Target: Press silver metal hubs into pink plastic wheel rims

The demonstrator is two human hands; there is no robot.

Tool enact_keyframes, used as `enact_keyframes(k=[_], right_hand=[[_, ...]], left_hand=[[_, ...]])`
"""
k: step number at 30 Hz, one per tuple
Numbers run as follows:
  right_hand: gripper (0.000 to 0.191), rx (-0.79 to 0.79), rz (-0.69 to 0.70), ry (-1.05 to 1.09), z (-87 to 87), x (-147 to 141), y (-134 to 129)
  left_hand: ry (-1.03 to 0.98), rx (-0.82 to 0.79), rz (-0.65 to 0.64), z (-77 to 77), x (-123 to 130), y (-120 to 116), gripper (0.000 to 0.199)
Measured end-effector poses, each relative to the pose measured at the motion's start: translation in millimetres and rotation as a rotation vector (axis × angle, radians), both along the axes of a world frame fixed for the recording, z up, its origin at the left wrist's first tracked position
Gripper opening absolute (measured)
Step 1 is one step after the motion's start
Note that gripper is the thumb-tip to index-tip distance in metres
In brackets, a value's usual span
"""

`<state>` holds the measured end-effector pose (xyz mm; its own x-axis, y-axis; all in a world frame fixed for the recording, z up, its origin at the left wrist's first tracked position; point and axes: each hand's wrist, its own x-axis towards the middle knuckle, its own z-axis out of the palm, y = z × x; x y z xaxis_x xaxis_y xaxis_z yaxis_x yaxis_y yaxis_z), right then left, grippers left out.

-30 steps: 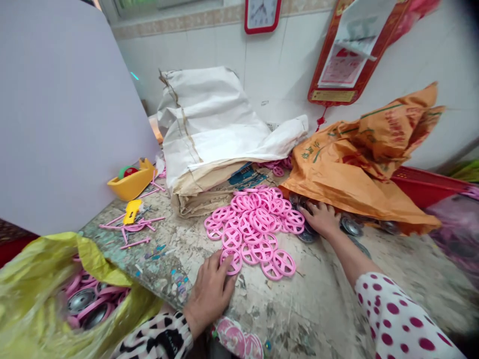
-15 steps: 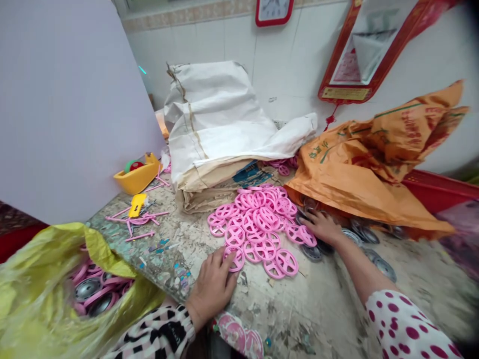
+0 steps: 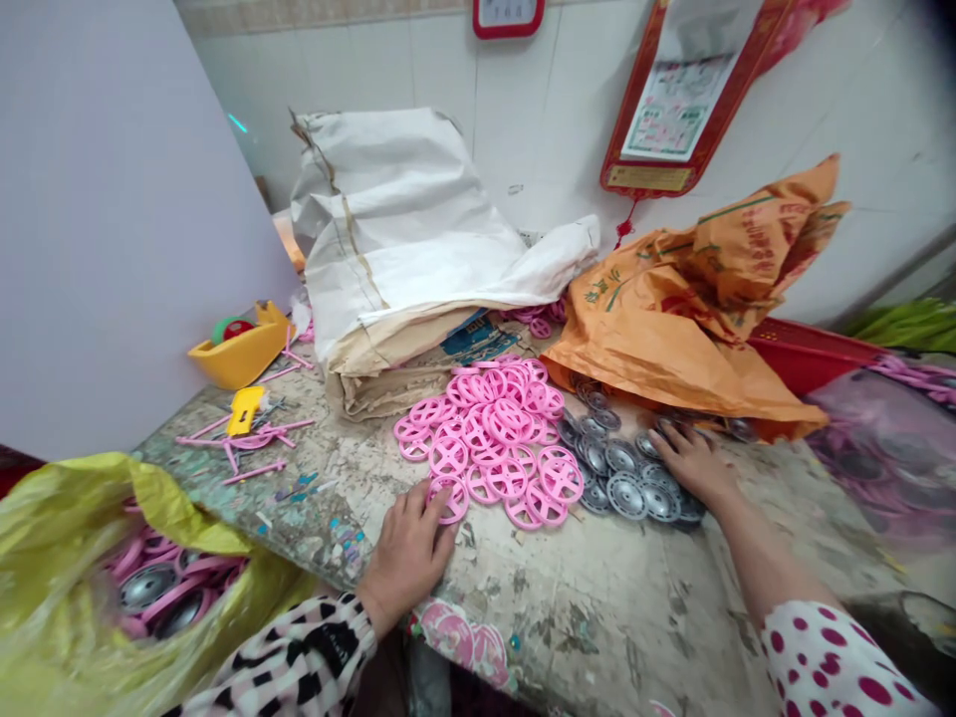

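Note:
My left hand (image 3: pixel 409 546) rests on the worn tabletop, its thumb and fingertips touching a pink spoked wheel (image 3: pixel 449 500) at the near-left edge of a heap of pink wheels (image 3: pixel 508 420). To the right of that heap lies a pile of grey discs (image 3: pixel 627 494). My right hand (image 3: pixel 694 463) lies palm down over the right side of the grey pile, with its fingers spread. What is under its palm is hidden.
An orange sack (image 3: pixel 657 319) and a white sack (image 3: pixel 418 229) stand behind the piles. A yellow bag (image 3: pixel 45 558) with pink and grey parts is at the left, near a yellow tape dispenser (image 3: pixel 243 354) and pink sticks (image 3: pixel 254 473). A red bin (image 3: pixel 807 354) stands at the right.
My right hand has moved right, off the pink wheels and onto the grey discs, which now show as a pile. The camera view has shifted right. My left hand stays at the same wheel.

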<state>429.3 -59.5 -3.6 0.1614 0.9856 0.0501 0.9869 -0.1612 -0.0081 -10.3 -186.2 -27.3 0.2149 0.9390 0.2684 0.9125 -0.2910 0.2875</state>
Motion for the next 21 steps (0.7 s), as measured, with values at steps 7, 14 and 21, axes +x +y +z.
enact_keyframes(k=[7, 14, 21], right_hand=[[0.067, 0.01, -0.084, 0.223, -25.2, -43, -42], [0.06, 0.209, -0.022, 0.236, -14.2, -93, -96], [0.038, 0.153, 0.429, -0.034, 3.9, -150, -165]], left_hand=[[-0.062, 0.043, -0.039, -0.3, -3, 1, 0.041], [-0.165, 0.112, -0.139, -0.2, -5, 0, 0.037], [-0.304, 0.121, -0.191, -6.9, -7, -3, 0.047]])
